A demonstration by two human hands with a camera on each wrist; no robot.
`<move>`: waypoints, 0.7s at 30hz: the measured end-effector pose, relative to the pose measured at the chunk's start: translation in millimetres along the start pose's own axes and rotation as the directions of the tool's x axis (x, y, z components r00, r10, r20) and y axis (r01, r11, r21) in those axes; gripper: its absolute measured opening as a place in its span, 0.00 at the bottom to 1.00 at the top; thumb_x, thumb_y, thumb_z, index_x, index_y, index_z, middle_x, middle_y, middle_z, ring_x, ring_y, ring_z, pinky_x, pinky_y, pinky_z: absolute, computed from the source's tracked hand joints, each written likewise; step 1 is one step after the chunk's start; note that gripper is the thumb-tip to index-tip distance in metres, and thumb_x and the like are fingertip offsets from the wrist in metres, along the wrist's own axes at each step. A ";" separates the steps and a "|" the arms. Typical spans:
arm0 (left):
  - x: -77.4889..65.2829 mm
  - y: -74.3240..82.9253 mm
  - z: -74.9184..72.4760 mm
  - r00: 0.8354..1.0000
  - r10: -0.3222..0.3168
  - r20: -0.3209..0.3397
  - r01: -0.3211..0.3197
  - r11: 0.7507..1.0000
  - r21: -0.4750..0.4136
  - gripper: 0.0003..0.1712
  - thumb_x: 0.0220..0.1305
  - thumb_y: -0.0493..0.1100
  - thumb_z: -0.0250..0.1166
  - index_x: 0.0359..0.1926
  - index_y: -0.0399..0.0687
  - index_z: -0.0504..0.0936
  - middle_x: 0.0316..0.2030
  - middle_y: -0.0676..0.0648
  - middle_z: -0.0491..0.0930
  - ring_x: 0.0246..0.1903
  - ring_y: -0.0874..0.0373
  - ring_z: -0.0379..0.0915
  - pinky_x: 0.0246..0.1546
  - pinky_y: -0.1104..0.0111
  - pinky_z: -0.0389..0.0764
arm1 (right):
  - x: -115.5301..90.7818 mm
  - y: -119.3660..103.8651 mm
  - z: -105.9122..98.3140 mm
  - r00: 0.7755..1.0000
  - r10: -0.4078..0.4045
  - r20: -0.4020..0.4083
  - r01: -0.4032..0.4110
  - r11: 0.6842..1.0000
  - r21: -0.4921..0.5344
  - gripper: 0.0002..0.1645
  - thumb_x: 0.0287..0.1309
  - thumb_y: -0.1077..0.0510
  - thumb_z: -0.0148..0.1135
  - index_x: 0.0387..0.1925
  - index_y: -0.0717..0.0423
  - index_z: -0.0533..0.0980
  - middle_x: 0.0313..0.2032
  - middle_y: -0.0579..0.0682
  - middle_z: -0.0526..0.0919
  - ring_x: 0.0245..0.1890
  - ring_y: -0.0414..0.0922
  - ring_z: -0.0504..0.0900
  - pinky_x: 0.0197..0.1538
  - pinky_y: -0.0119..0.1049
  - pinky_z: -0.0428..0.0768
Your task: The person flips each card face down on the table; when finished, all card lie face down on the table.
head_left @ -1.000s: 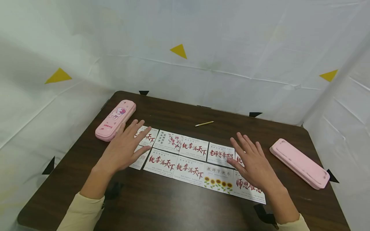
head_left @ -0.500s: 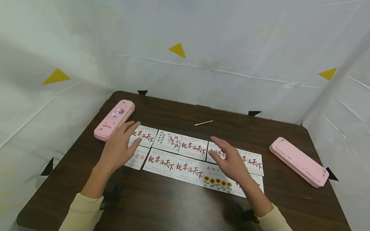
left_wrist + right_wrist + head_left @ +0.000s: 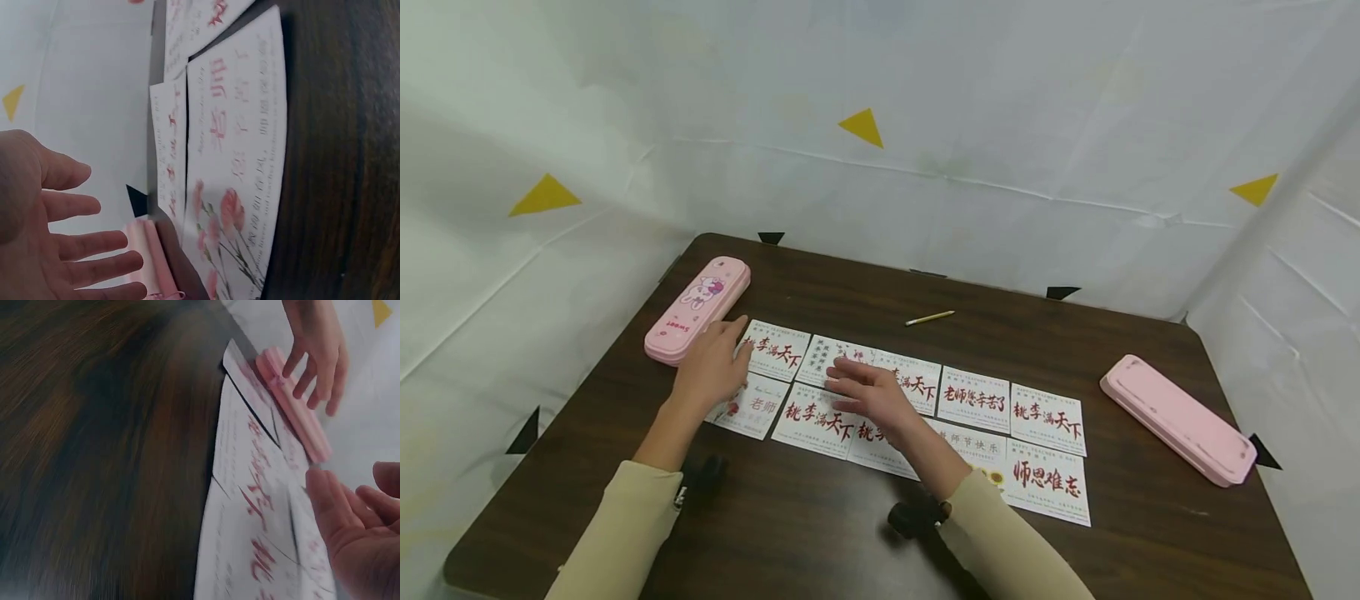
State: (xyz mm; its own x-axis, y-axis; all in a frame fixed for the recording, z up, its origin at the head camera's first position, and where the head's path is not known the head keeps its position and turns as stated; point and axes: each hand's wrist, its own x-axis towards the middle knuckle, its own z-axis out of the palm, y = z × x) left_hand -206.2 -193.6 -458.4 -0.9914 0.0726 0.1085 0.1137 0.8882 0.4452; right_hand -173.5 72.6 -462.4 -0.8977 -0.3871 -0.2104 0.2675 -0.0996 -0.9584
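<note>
Two rows of white printed cards lie on the dark table, most with red Chinese lettering. My left hand (image 3: 711, 367) hovers over the left end of the rows, fingers loosely extended and holding nothing. Just right of it is a card with red writing (image 3: 777, 350); below it lies a card with pink flowers (image 3: 231, 212). My right hand (image 3: 876, 396) is above the middle cards, its fingers relaxed and nothing in them. It partly covers the plum-blossom card (image 3: 820, 358) and a lower-row card. At the right end lies another red-lettered card (image 3: 1047, 481).
A pink pencil case (image 3: 696, 308) with a cartoon print lies at the table's left edge. Another pink case (image 3: 1176, 421) lies at the right. A short pencil (image 3: 929, 318) rests behind the cards. White sheeting (image 3: 970, 100) hangs around the table.
My right hand has swept left from the right end of the cards to the middle. My left hand has shifted slightly, staying near the left end. The cards look unmoved.
</note>
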 end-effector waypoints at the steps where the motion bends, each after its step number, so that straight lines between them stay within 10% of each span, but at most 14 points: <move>1: 1.7 -1.3 1.6 1.000 -0.006 0.012 0.006 1.000 0.010 0.31 0.72 0.45 0.52 0.71 0.34 0.62 0.62 0.28 0.66 0.60 0.32 0.63 0.60 0.41 0.63 | 5.7 3.1 3.1 1.000 0.015 0.006 -0.015 0.999 0.049 0.30 0.68 0.64 0.55 0.70 0.66 0.63 0.65 0.66 0.69 0.61 0.55 0.74 0.54 0.44 0.78; 9: 4.4 -8.9 6.7 0.998 -0.031 0.058 0.028 0.998 0.055 0.31 0.72 0.46 0.52 0.70 0.32 0.63 0.60 0.29 0.69 0.60 0.34 0.65 0.59 0.42 0.64 | 36.1 15.7 20.2 0.995 0.093 0.048 -0.103 0.948 0.300 0.32 0.70 0.67 0.50 0.72 0.66 0.57 0.68 0.66 0.65 0.65 0.58 0.70 0.56 0.46 0.76; 21: 3.1 -13.9 8.9 0.996 -0.049 0.069 0.046 0.998 0.046 0.31 0.71 0.46 0.53 0.69 0.32 0.65 0.60 0.28 0.70 0.59 0.32 0.66 0.58 0.41 0.65 | 47.5 15.8 29.7 0.988 0.155 0.004 -0.149 0.938 0.314 0.30 0.71 0.66 0.48 0.72 0.63 0.59 0.67 0.64 0.67 0.63 0.56 0.72 0.58 0.48 0.74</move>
State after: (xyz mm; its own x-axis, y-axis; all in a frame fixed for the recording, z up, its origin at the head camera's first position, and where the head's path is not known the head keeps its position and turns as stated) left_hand -211.4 -201.7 -472.2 -0.9979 0.0605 0.0247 0.0653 0.9104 0.4086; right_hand -201.5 25.3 -481.9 -0.8440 -0.4013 -0.3559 0.4943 -0.3240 -0.8067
